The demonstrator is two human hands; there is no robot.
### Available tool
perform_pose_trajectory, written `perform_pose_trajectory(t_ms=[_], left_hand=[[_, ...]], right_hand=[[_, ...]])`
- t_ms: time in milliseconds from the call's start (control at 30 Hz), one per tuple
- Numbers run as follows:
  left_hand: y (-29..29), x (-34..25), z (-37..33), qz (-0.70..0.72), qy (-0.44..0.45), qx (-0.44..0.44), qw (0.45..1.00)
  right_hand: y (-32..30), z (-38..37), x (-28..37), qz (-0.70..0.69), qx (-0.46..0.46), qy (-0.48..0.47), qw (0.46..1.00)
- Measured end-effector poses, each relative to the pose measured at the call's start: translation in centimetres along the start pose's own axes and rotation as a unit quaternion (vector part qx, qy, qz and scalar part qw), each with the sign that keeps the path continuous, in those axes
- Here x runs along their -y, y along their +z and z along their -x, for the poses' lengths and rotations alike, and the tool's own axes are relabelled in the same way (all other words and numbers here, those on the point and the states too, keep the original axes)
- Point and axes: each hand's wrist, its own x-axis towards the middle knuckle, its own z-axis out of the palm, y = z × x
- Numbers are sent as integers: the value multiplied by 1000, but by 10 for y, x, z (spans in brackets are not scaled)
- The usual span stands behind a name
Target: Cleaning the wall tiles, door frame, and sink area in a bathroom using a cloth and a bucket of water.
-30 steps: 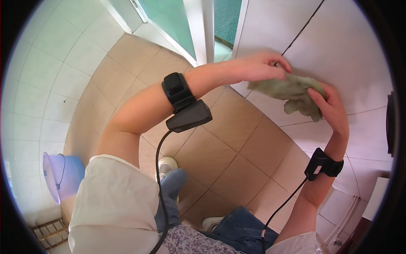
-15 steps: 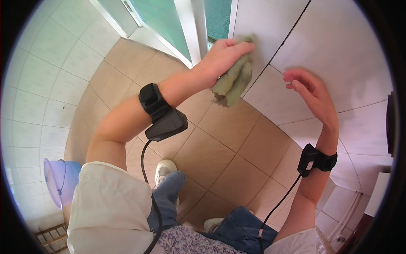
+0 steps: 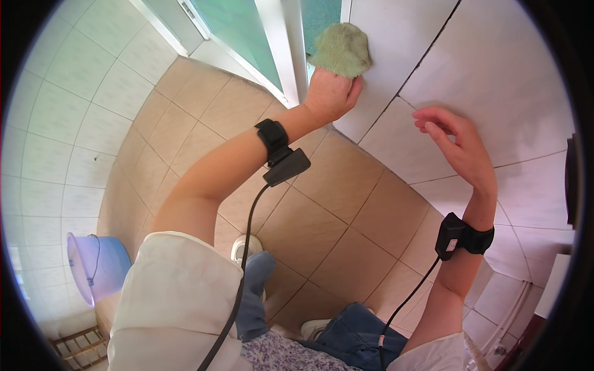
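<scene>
A fuzzy, pale green cleaning cloth (image 3: 342, 51) is in my left hand (image 3: 333, 96), beside the white door frame. It spreads upward from the hand, over the edge of the pale tiled wall (image 3: 489, 68), and hides most of the fingertips. Whether the cloth presses on the tile I cannot tell. My right hand (image 3: 455, 139) is in front of the same wall, farther right. Its fingers are loosely curved with the thumb apart, and nothing is in it.
A door with green glass panes (image 3: 238, 31) and white frames stands at the far side. Tan tiles cover the floor (image 3: 322, 204). At the left are a lilac bucket (image 3: 111, 266) and a slatted rack (image 3: 80, 349). Black cables run down from the bands on both forearms.
My left hand has turned, and the cloth that hung below it now lies above it, higher on the wall. The left forearm has shifted right. My right hand has barely moved.
</scene>
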Motion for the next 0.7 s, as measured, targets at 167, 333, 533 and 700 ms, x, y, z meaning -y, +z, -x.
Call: perform_pose_trajectory(t_ms=[167,333,533,700], left_hand=[[18,11,54,-64,7,66,996],[12,25,82,-94,18,155,983],[6,13,6,-32,36,38,998],[13,8,6,32,13,-6,999]], right_hand=[[-2,-1,5,11,4,-4,1000],[-2,-1,19,20,-18,8,1000],[-7,0,28,9,-78,-58,995],[-13,6,37,13,-121,-99,988]])
